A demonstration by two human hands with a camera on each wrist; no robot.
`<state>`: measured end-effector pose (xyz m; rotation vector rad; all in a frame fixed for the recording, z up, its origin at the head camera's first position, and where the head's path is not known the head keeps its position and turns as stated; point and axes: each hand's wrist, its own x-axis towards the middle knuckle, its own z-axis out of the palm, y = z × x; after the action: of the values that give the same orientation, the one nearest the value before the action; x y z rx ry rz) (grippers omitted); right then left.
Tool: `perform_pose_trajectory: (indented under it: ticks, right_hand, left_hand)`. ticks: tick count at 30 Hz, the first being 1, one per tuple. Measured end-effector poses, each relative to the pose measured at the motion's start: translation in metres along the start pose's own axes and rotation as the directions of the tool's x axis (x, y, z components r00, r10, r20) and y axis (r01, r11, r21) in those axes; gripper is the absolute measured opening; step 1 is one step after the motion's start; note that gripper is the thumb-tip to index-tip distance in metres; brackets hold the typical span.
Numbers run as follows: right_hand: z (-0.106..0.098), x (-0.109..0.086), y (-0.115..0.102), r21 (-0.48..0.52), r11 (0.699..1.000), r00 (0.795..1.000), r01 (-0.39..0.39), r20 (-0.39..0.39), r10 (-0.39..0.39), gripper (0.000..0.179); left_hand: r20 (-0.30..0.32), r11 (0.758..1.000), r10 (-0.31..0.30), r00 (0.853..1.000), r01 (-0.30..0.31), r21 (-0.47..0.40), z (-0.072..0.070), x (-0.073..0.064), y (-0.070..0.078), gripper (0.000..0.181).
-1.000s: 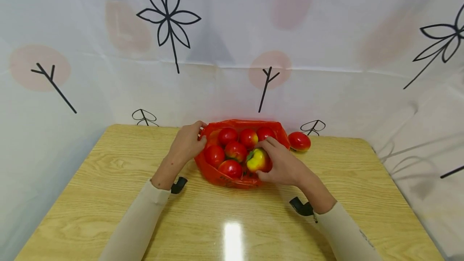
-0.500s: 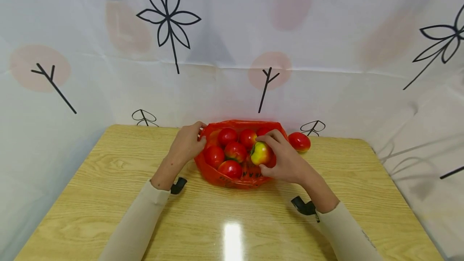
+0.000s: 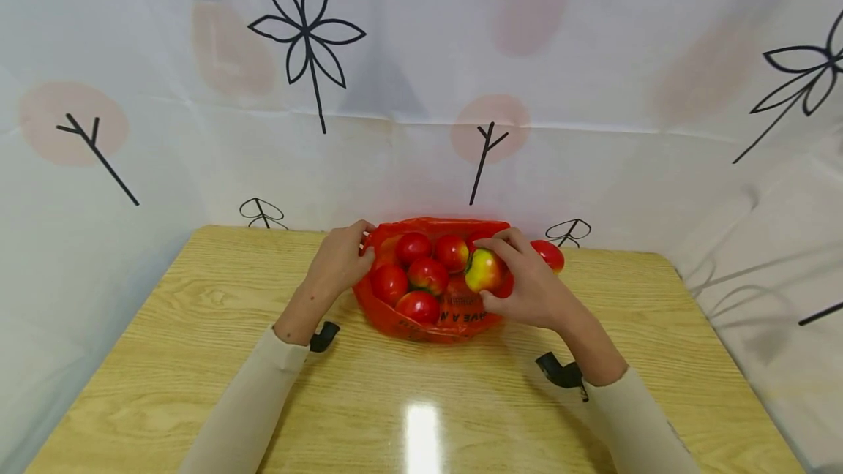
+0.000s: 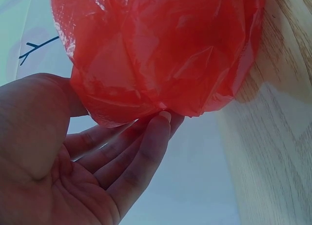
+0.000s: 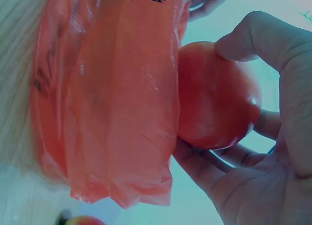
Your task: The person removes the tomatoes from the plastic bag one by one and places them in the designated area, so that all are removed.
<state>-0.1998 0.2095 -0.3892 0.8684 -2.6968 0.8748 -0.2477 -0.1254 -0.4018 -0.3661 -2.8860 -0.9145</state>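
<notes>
A red plastic bag (image 3: 388, 322) with black print lies open-mouthed on the table, several glossy red fruits (image 3: 413, 248) inside. My left hand (image 3: 339, 258) holds the bag's left rim. In the left wrist view its fingers (image 4: 146, 149) lie behind the red film, the thumb tip hidden by it. My right hand (image 3: 530, 280) grips a round red-and-yellow fruit (image 3: 485, 271), green at its stem end, over the bag's right side. Seen from the right wrist, thumb and fingers curl round this fruit's smooth red skin, just past the bag's edge.
Another red fruit (image 3: 553, 254) lies on the wooden table (image 3: 263, 386) right of the bag, partly behind my right hand. A white patterned cloth (image 3: 408, 167) hangs behind the table's back edge. Black wrist mounts (image 3: 558, 370) sit below both hands.
My right hand has moved to the right with the fruit, from the bag's front right toward its right rim. Printed bag film now shows where it was. The left hand stays put.
</notes>
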Motion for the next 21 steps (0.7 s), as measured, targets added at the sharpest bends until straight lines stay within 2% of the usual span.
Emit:
perform_pose_trajectory:
  ticks: [8, 17, 21]
  right_hand:
    - [-0.012, -0.001, 0.0, 0.004, 1.0, 1.0, -0.024, -0.007, 0.024, 0.065]
    - [-0.024, -0.004, 0.007, -0.008, 1.0, 0.999, -0.018, -0.038, 0.017, 0.063]
    - [-0.026, -0.004, 0.011, -0.012, 0.999, 0.998, -0.046, -0.043, 0.045, 0.063]
  left_hand:
    - [0.004, 1.0, 0.005, 1.0, -0.005, 0.006, -0.002, 0.001, 0.0, 0.037]
    - [-0.002, 1.0, 0.022, 1.0, -0.022, 0.012, -0.002, 0.001, -0.001, 0.036]
    - [0.001, 1.0, 0.015, 1.0, -0.015, 0.015, -0.001, 0.001, -0.001, 0.036]
